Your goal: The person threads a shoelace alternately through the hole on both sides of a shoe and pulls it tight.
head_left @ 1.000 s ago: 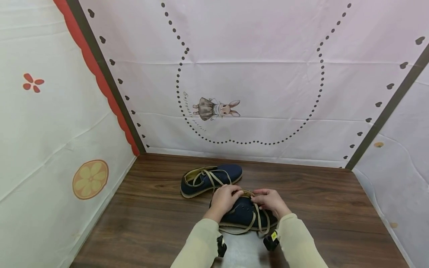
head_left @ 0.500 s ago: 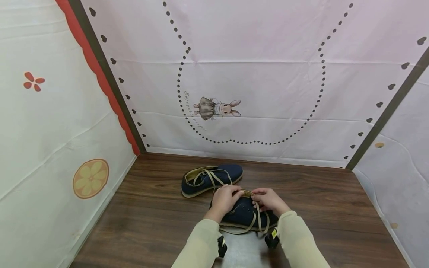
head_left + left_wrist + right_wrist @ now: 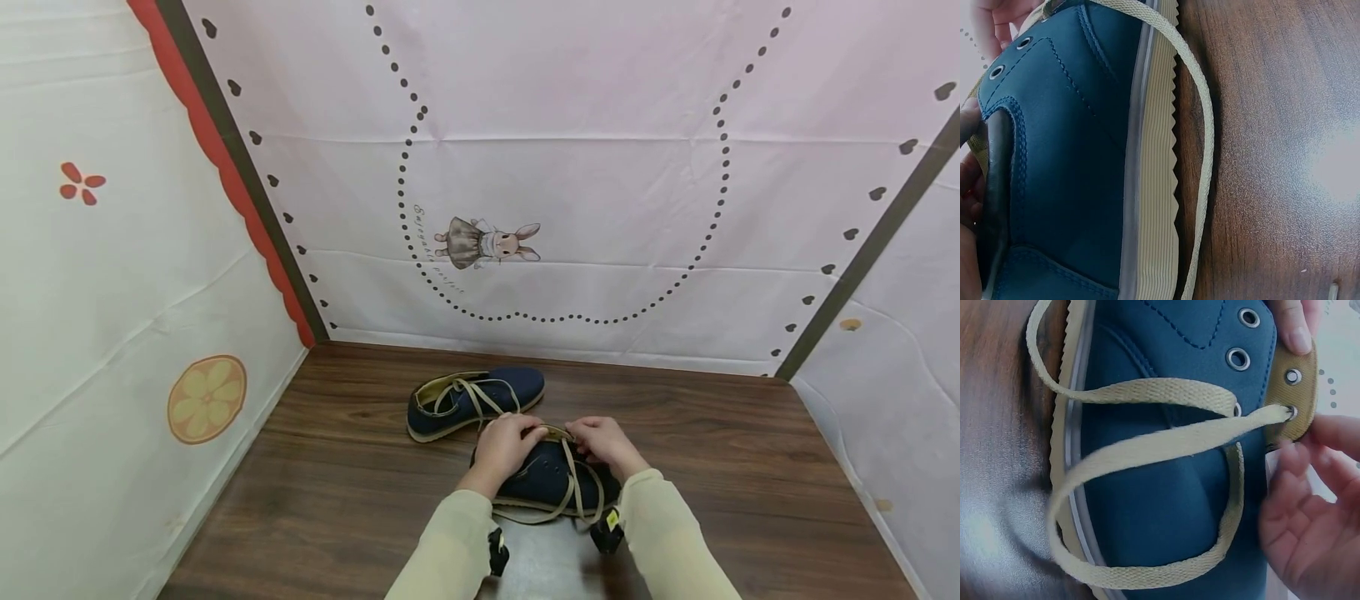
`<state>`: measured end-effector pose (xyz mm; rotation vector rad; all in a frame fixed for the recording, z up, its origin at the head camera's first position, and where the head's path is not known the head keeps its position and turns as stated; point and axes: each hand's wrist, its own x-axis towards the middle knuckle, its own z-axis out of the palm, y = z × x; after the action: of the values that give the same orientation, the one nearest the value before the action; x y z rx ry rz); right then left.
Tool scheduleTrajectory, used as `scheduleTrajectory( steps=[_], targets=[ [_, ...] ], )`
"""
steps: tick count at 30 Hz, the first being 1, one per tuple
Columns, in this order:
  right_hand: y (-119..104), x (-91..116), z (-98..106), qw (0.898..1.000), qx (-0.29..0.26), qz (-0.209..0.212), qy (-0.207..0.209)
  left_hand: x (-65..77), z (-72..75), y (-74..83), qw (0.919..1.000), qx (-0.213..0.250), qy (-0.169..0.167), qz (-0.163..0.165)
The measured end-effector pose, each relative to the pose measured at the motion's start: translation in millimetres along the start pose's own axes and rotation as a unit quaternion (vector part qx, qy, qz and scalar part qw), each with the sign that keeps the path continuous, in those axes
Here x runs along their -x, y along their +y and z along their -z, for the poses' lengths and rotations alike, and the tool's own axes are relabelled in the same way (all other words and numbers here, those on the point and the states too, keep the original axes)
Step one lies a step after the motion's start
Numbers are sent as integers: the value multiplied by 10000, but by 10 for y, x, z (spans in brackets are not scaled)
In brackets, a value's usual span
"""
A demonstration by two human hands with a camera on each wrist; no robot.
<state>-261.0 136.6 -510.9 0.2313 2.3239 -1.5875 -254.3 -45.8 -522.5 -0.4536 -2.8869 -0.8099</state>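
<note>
A navy blue lace-up shoe (image 3: 534, 479) with a ridged cream sole lies in front of me, toe to the right. My left hand (image 3: 504, 450) grips the edge of its opening, thumb on the near side. The far eyelet flap (image 3: 1302, 369), tan inside, stands raised. A beige shoelace (image 3: 1166, 445) runs across the blue upper into the flap's lower eyelet; its end is hidden behind the flap. At the flap's lower edge, my right hand (image 3: 606, 442) has its thumb and index finger curled together, the thumb blurred. A loose lace loop hangs over the sole.
A matching blue shoe (image 3: 476, 402), its lace (image 3: 474, 392) loose on top, sits just behind, to the left. Both rest on a brown wood-grain table (image 3: 352, 500). White printed cloth (image 3: 600, 208) encloses the back and sides.
My right hand has shifted slightly away from me, toward the far side of the flap. The lace over the near side of the shoe now lies further left. My left hand stays in place.
</note>
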Motion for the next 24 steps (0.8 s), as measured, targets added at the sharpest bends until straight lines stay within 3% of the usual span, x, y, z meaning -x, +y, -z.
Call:
scheduleTrajectory(
  steps=[4, 10, 13, 20, 24],
  targets=[
    [-24, -17, 29, 9992, -248, 138, 295, -3, -14, -7, 10000, 19, 45, -43],
    [-150, -62, 182, 9864, -1618, 23, 279, -11, -19, -9, 10000, 53, 40, -50],
    [-269, -61, 287, 9800, -1978, 125, 198, -12, -14, -11, 10000, 58, 48, -38],
    [-494, -70, 460, 9691, -2340, 717, 311, -12, -12, -21, 10000, 80, 8, -48],
    [-638, -61, 506, 9669, -2203, 1195, 475, -12, -18, -31, 10000, 65, -29, -20]
  ],
)
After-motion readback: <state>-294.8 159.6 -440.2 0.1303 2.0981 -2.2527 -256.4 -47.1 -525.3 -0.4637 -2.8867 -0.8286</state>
